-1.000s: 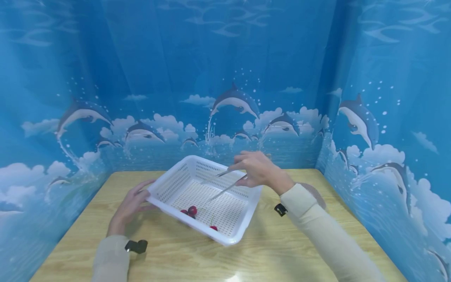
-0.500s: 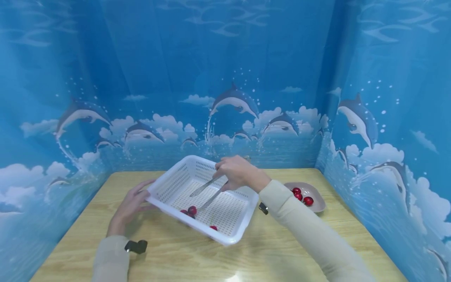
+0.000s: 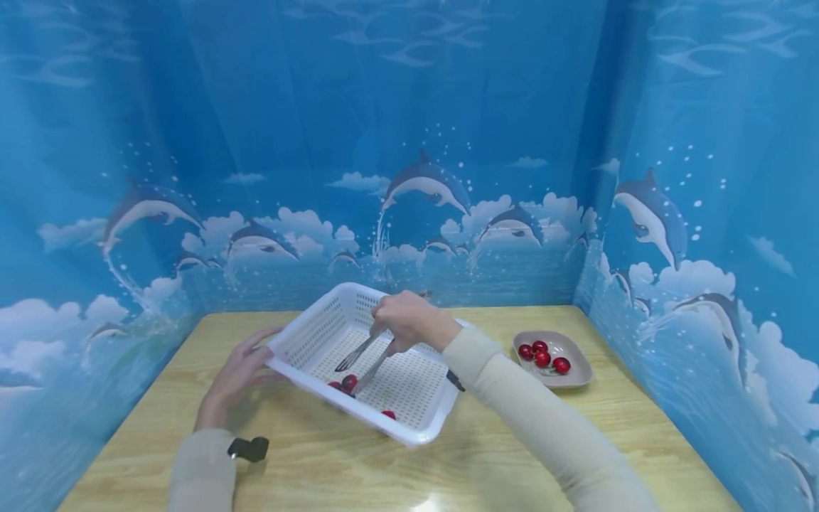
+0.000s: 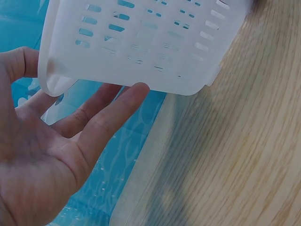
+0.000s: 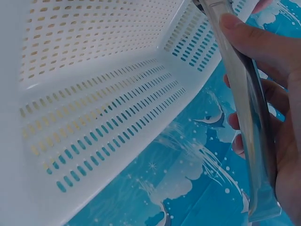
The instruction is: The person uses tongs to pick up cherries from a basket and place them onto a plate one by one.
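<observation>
Right hand, head view: the tongs (image 3: 375,367) are gripped by the right hand (image 3: 409,318), at between 1 and 2 o'clock from the middle of the basket.
Tongs, head view: the two arms are spread and pointed down toward 8 o'clock; whether a cherry is touched by the tips cannot be told.
Left hand, head view: the basket (image 3: 307,381) is held at its 9 o'clock corner by the left hand (image 3: 238,371).
Loose cherries, head view: a cluster (image 3: 349,382) is seen inside the basket at 8 o'clock, beside the tong tips; another cherry (image 3: 388,414) is partly hidden by the rim at 5 o'clock.
Plate, head view: four red cherries (image 3: 542,358) are held on a plate (image 3: 581,375) at 3 o'clock from the basket, on the wooden table (image 3: 307,473).
Basket wall, left wrist view: the rim is gripped at 9 o'clock, with fingers (image 4: 110,117) extended below the wall.
Tongs, right wrist view: the metal is pressed by the thumb (image 5: 235,28) at 2 o'clock; the joined end is pointed toward 4 o'clock.
</observation>
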Action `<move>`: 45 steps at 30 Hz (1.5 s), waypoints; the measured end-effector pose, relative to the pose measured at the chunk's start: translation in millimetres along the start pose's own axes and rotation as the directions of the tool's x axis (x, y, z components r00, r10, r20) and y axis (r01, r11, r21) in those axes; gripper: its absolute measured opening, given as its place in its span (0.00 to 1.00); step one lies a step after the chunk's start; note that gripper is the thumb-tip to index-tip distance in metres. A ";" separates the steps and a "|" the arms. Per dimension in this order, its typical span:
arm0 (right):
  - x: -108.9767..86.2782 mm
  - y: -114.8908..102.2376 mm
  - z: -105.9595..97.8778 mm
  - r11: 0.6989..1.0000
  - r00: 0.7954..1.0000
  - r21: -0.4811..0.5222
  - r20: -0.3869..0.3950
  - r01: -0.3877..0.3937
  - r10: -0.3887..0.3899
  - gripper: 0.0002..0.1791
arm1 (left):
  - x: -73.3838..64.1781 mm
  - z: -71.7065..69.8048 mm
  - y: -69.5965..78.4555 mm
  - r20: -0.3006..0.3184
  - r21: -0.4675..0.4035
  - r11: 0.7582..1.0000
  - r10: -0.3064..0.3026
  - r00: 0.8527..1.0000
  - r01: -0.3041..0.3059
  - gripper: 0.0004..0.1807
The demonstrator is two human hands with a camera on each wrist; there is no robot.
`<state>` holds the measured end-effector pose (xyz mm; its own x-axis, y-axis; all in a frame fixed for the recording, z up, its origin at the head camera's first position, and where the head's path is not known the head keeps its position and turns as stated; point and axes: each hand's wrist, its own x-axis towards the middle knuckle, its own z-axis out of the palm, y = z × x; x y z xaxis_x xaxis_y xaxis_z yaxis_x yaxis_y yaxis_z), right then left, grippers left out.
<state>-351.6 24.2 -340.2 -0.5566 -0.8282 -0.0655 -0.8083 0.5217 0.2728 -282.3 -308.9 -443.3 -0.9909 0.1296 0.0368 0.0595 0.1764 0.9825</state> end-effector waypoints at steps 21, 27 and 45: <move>15.5 -9.9 5.1 0.997 0.996 -0.081 0.083 -0.018 0.025 0.20 | 2.6 -0.5 -2.9 -0.005 -0.007 1.000 -0.005 1.000 0.005 0.33; 8.9 -8.3 2.1 0.997 0.998 -0.074 0.058 -0.028 0.032 0.20 | 2.0 -0.4 -2.4 -0.006 0.013 1.000 -0.010 1.000 0.010 0.33; -34.5 20.7 -17.1 0.995 0.985 0.094 -0.163 -0.038 0.053 0.20 | 2.0 -0.9 -3.9 -0.003 0.005 1.000 -0.003 1.000 0.003 0.33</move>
<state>-345.9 60.1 -316.0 -0.5600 -0.8216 0.1068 -0.8010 0.5698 0.1837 -284.7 -310.2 -446.8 -0.9914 0.1260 0.0340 0.0567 0.1819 0.9817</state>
